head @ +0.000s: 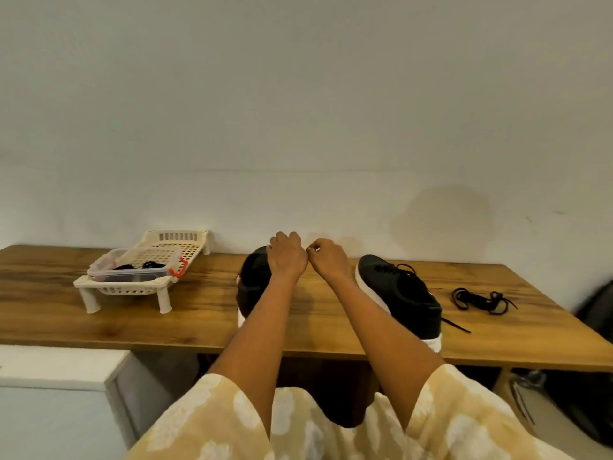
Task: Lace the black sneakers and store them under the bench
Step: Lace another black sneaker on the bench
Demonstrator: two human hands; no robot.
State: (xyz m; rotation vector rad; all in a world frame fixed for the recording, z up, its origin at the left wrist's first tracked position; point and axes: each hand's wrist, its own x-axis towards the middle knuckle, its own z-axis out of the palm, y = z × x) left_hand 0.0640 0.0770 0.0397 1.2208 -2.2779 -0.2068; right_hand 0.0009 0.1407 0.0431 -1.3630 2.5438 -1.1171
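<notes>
- Nearest the camera, two pale yellow sleeves (pixel 212 423) with a white cloud pattern, one on each arm, both arms stretched forward over the bench.
- One white cabinet (pixel 56 390) stands low at the left, in front of the bench edge.
- One wooden bench (pixel 185 323) runs across the view; dark space shows under it, with a dark bag (pixel 587 403) at the lower right.
- Two black sneakers with white soles stand on the bench top, none under it. The right sneaker (pixel 401 297) is beside the right forearm, a lace end trailing from its heel side. The left sneaker (pixel 252 283) is partly hidden behind the left forearm.
- One loose black lace (pixel 481 300) lies in a bundle on the wood to the right of the right sneaker, apart from it.
- One cream plastic rack (pixel 132 287) on short legs sits at the left of the bench; in it, one clear box (pixel 132 265) with a red latch, holding dark coiled laces, count unclear.
- The left hand (pixel 287 257) is curled into a fist above the left sneaker's toe; what it grips cannot be made out.
- The right hand (pixel 326 257) is curled too, fingertips pinched together just beside the left hand; nothing legible between them.
- One plain white wall (pixel 298 111) behind.
</notes>
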